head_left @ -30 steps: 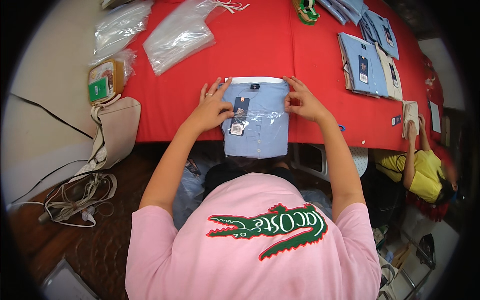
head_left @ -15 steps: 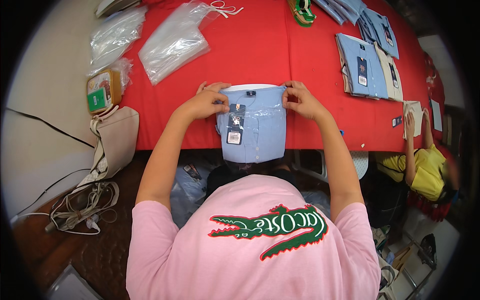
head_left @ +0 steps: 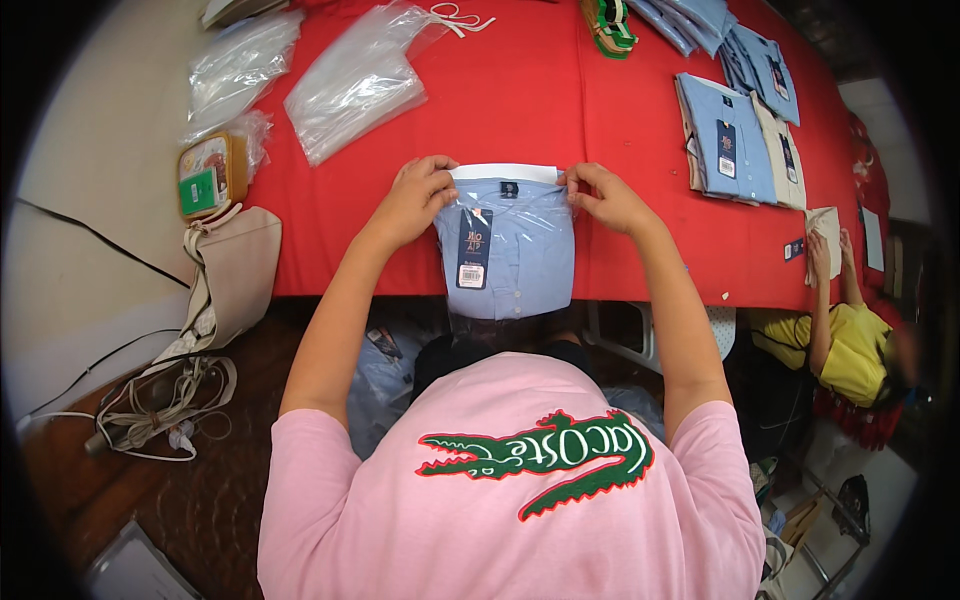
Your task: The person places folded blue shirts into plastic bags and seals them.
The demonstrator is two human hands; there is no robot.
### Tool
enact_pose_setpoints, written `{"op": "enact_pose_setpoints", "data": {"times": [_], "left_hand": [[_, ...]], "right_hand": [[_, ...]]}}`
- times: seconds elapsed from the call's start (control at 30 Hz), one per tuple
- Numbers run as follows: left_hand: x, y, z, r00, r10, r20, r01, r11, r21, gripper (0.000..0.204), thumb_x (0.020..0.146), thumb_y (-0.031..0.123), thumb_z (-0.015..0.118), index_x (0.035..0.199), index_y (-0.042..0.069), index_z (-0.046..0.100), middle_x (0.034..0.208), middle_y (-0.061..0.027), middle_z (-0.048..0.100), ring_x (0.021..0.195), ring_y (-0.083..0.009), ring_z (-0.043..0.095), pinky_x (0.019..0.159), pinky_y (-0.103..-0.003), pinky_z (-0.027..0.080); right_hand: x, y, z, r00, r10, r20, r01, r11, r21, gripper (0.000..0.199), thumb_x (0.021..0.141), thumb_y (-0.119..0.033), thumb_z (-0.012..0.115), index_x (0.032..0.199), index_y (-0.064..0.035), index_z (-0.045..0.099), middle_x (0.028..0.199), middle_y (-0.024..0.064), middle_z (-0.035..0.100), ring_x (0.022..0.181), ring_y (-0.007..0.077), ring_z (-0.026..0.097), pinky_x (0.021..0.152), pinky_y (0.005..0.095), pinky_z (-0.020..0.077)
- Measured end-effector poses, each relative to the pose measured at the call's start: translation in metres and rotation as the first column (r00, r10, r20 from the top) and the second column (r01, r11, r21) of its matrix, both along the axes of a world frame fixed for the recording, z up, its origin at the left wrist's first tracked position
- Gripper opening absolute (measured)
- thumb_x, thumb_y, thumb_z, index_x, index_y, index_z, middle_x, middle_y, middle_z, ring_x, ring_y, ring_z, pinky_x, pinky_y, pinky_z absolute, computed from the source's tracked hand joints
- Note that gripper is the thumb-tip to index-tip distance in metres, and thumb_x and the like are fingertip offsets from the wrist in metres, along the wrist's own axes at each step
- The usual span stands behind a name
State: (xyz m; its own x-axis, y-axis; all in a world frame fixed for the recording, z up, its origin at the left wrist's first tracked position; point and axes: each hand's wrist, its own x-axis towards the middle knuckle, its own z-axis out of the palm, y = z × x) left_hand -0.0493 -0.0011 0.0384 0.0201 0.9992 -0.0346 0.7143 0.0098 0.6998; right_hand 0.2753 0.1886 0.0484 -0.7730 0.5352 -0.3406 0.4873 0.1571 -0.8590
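Note:
A folded light-blue shirt [head_left: 540,250] with a dark hang tag [head_left: 474,247] lies at the table's front edge, its lower end jutting over. A clear plastic bag [head_left: 510,307] covers the shirt nearly to its collar. Along the top runs a white strip [head_left: 510,171]. My left hand [head_left: 420,197] pinches the bag's upper left corner, fingers curled in. At the upper right corner my right hand [head_left: 607,196] grips the bag between thumb and fingers. What lies under my fingertips is partly hidden.
Clear plastic bags [head_left: 352,92] lie at the back left. Folded shirts [head_left: 728,145] are piled at the right; a green tape dispenser [head_left: 608,28] stands at the back. A tan bag [head_left: 232,262] hangs by the left edge. A person in yellow [head_left: 850,340] handles beige cloth [head_left: 824,240] far right.
The plastic bag's edge, which crossed the upper part of the shirt, has come up to the collar. More of the white strip shows above the shirt. Both hands stay at the top corners.

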Motion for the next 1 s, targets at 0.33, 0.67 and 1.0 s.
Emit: {"op": "enact_pose_setpoints", "data": {"times": [0.33, 0.67, 1.0], "left_hand": [[0.008, -0.002, 0.009, 0.994, 0.004, -0.105, -0.01, 0.998, -0.057, 0.022, 0.108, 0.026, 0.059, 0.107, 0.006, 0.067, 0.166, -0.0165, 0.048, 0.159, -0.0383, 0.036, 0.131, -0.06, 0.016], [-0.009, 0.035, 0.002, 0.995, 0.091, 0.029, -0.085, 0.979, -0.183, 0.028, 0.11, 0.028, 0.057, 0.105, 0.002, 0.064, 0.095, -0.0156, 0.07, 0.097, -0.0307, 0.068, 0.108, -0.049, 0.044], [-0.003, 0.018, 0.084, 0.98, 0.105, 0.169, -0.088, 0.99, -0.106, 0.026, 0.111, 0.026, 0.06, 0.101, 0.001, 0.061, 0.081, -0.0121, 0.059, 0.077, -0.0192, 0.057, 0.073, -0.035, 0.048]], "right_hand": [[-0.048, -0.031, 0.019, 0.978, 0.187, 0.087, -0.206, 0.848, 0.488, 0.038, 0.075, -0.027, 0.089, 0.106, -0.0108, 0.073, 0.158, 0.0142, 0.055, 0.156, 0.0382, 0.037, 0.127, 0.051, 0.0306], [-0.047, 0.02, -0.011, 0.993, 0.111, 0.035, -0.112, 0.994, 0.014, 0.014, 0.086, -0.016, 0.084, 0.089, -0.007, 0.073, 0.111, 0.007, 0.075, 0.114, 0.019, 0.065, 0.099, 0.0352, 0.051], [-0.029, -0.001, 0.06, 0.986, 0.056, -0.155, -0.028, 0.983, 0.181, 0.017, 0.095, -0.016, 0.08, 0.094, -0.0033, 0.069, 0.088, 0.003, 0.073, 0.086, 0.0133, 0.067, 0.081, 0.032, 0.0526]]}}
